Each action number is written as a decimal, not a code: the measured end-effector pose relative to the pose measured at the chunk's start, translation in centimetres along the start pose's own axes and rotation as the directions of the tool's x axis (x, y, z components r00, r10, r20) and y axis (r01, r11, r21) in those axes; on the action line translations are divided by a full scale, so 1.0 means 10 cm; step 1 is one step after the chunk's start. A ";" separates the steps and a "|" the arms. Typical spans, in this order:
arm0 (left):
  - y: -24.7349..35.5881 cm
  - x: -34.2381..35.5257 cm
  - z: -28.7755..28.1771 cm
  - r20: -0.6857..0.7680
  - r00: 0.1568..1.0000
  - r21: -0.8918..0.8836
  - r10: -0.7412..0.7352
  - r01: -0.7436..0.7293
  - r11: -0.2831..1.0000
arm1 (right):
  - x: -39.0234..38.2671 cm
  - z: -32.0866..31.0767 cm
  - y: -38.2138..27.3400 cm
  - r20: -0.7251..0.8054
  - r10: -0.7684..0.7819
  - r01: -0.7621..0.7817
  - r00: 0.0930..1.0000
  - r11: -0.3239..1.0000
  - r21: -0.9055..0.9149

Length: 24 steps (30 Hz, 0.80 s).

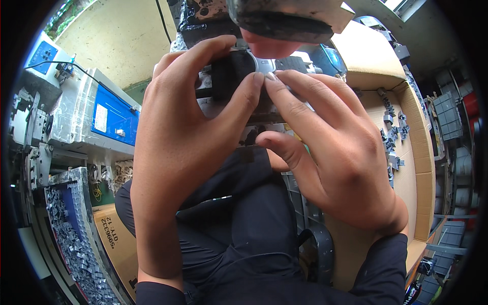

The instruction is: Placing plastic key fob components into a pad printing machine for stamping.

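Observation:
A small silver, shiny metal piece (264,65) sits at a black block-shaped fixture (227,71), right under a rounded pink pad (269,47). My left hand (185,107) arches over the fixture's left side, fingers spread from the thumb. Its thumb tip touches the near edge of the silver piece, while its fingertips rest behind the block. From the right, my right hand (335,132) meets the same edge with its index fingertip. Its thumb stands apart, and the other fingers stretch forward beside the fixture. The silver piece is partly hidden by my fingertips and the pad.
Above the pad hangs a stained metal machine head (290,23). At right, an open cardboard box (414,152) holds several small metal parts (391,132). A crate (84,188) of many silver parts stands at left, below a grey machine with a blue panel (114,114).

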<state>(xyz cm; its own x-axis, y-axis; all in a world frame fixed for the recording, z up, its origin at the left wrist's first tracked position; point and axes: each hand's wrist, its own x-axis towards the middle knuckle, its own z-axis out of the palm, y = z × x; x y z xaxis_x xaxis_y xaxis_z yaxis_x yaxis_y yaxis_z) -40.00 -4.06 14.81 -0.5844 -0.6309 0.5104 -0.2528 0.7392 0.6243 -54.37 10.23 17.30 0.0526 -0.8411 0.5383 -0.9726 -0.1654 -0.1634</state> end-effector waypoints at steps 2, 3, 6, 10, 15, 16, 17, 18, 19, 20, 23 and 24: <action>0.00 0.00 0.00 -0.020 1.000 0.001 0.016 -0.016 1.000 | 0.00 0.00 0.00 0.002 -0.002 0.002 1.000 1.000 0.002; 0.00 0.00 0.00 -0.015 1.000 -0.007 0.003 -0.003 1.000 | 0.00 0.00 0.00 0.002 -0.002 0.002 1.000 1.000 0.001; -0.01 0.00 0.01 -0.015 1.000 -0.009 0.003 -0.003 1.000 | 0.00 0.00 0.01 0.005 -0.003 0.003 1.000 1.000 0.003; -0.03 0.00 0.01 -0.018 0.999 0.008 0.034 -0.034 0.999 | 0.01 0.00 0.01 0.005 -0.008 0.008 1.000 1.000 0.002; -0.01 0.00 0.00 -0.012 1.000 0.004 0.009 -0.009 1.000 | 0.01 -0.01 0.01 0.006 -0.010 0.010 1.000 1.000 0.007; -0.01 0.00 0.00 -0.012 1.000 0.006 0.009 -0.009 1.000 | 0.01 -0.01 0.01 0.007 -0.011 0.011 1.000 1.000 0.007; -0.01 0.00 0.01 -0.012 1.000 0.006 0.009 -0.009 1.000 | 0.00 -0.01 0.01 0.007 -0.013 0.012 1.000 1.000 0.008; -0.01 -0.01 0.01 -0.013 1.000 0.011 0.007 -0.007 1.000 | 0.00 -0.01 0.01 0.006 -0.012 0.012 1.000 1.000 0.007; 0.00 -0.01 0.01 -0.014 1.000 0.016 0.005 -0.005 1.000 | 0.00 -0.01 0.01 0.007 -0.013 0.012 1.000 1.000 0.009; -0.01 -0.01 0.01 -0.013 1.000 0.017 0.005 -0.005 1.000 | 0.00 -0.01 0.01 0.008 -0.013 0.013 1.000 1.000 0.013; -0.01 -0.01 0.00 -0.010 1.000 0.021 -0.003 0.003 1.000 | 0.00 0.00 0.02 0.007 -0.019 0.019 1.000 1.000 0.014; 0.00 -0.01 0.00 -0.006 1.000 0.020 -0.011 0.011 1.000 | 0.00 0.00 0.02 0.007 -0.019 0.019 1.000 1.000 0.014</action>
<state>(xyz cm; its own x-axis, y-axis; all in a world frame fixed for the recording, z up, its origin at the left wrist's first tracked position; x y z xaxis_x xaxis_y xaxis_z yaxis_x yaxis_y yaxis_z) -39.97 -4.03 14.77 -0.5768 -0.6403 0.5073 -0.2742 0.7367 0.6181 -54.55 10.18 17.29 0.0724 -0.8414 0.5356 -0.9683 -0.1880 -0.1645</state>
